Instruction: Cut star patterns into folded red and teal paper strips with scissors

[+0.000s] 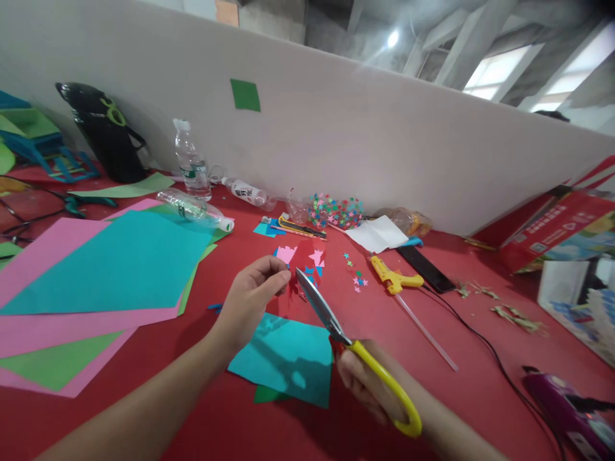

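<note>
- Red paper scrap (302, 257) pinched by left hand (252, 301).
- Right hand (365, 384) grips yellow scissors (331, 320), tips just beside scrap.
- Teal sheet (288, 362) lies beneath both hands.

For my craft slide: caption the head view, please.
Left hand pinches red paper while right hand holds yellow-handled scissors to it over a red table.
</note>
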`<action>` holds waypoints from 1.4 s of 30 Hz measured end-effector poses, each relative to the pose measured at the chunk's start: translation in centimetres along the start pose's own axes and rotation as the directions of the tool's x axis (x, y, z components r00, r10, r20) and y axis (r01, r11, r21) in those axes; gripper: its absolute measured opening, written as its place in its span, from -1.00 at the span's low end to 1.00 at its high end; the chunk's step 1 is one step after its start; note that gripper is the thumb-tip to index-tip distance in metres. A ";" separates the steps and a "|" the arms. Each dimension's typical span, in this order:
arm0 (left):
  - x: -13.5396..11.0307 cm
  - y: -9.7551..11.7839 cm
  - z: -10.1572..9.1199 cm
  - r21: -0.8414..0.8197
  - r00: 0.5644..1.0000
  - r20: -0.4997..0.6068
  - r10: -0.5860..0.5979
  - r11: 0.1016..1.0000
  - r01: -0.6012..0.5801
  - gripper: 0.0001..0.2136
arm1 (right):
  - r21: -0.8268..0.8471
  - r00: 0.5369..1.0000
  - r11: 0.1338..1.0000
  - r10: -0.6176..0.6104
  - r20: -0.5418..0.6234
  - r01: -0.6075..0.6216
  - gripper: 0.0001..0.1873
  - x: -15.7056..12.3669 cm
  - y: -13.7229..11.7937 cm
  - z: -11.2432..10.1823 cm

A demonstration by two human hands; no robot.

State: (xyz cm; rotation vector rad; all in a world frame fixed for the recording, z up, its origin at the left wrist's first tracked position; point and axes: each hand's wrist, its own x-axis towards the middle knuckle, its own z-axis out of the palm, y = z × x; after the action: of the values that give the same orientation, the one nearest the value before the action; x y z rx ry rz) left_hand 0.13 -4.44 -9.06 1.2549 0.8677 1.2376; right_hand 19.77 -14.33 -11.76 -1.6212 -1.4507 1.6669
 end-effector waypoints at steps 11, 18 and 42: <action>-0.4 0.3 0.5 -0.155 0.997 0.012 -0.078 0.985 0.079 -0.95 | 0.042 0.997 0.996 -0.073 -0.032 0.074 -0.52 0.3 0.4 0.7; -0.5 0.4 0.6 -0.149 0.993 -0.017 -0.118 0.982 0.114 -0.88 | 0.000 0.987 0.989 -0.150 -0.061 0.151 -0.39 0.0 -0.2 0.9; -0.6 0.9 0.3 0.253 0.965 -0.077 0.251 0.941 -0.224 -0.89 | -0.098 0.967 0.962 -0.254 0.002 0.253 -0.40 -0.4 0.7 0.1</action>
State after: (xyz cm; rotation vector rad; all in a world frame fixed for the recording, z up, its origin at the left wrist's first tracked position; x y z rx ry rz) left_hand 0.11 -5.21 -8.27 1.5353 0.9909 1.4342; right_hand 20.02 -14.94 -12.16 -1.4192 -1.6792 1.4615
